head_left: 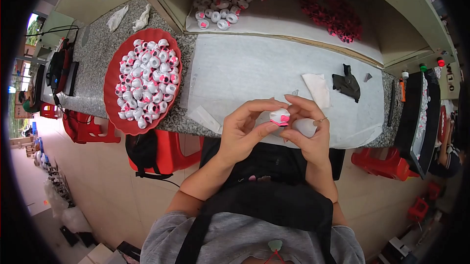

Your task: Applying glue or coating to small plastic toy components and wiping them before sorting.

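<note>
In front of my chest, my left hand (239, 134) pinches a small white toy head (279, 115) with a bright pink part on its lower side. Close beside it, my right hand (316, 141) curls around a whitish, translucent rounded piece (304, 127); what kind of piece it is I cannot make out. The right thumb and fingertips come up to the toy head, but whether they touch it is unclear. Both hands are above the near edge of the white paper sheet (235, 73).
Left of the paper stands a red scalloped tray (111, 83) heaped with similar white and pink heads. More heads (225, 12) and a pile of dark pink pieces (335, 17) lie on the shelf behind. A black scrap (346, 85) and white tissue (317, 89) rest on the sheet.
</note>
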The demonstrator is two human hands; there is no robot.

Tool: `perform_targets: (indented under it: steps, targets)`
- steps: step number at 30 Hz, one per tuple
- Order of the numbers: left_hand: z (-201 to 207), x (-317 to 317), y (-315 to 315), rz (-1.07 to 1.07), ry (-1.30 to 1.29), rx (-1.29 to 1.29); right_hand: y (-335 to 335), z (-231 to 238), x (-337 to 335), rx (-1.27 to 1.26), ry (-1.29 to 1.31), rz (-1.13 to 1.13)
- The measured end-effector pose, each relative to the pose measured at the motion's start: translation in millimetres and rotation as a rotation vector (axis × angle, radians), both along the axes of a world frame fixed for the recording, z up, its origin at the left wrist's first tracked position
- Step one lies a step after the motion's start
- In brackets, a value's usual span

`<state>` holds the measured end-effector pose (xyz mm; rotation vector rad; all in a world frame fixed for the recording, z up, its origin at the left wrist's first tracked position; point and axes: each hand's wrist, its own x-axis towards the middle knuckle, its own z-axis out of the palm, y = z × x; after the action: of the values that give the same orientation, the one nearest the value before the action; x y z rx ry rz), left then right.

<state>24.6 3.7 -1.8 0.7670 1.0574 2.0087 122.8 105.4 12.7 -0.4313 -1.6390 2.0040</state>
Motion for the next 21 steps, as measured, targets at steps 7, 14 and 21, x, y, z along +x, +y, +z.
perform_targets:
  steps: [7, 14, 21]
  targets:
    - [-1.6, -0.8, 0.8, -0.051, 0.081, 0.013, 2.3, -4.1, 4.9, -0.052, -0.014, 0.083]
    - [-7.1, 1.5, 2.3, -0.029, 0.161, 0.064, -1.7, -2.4, 8.1, -0.128, 0.025, 0.052]
    - [-7.2, 2.7, 0.7, -0.007, 0.151, 0.042, -4.7, -5.1, 8.0, -0.175, 0.088, 0.059]
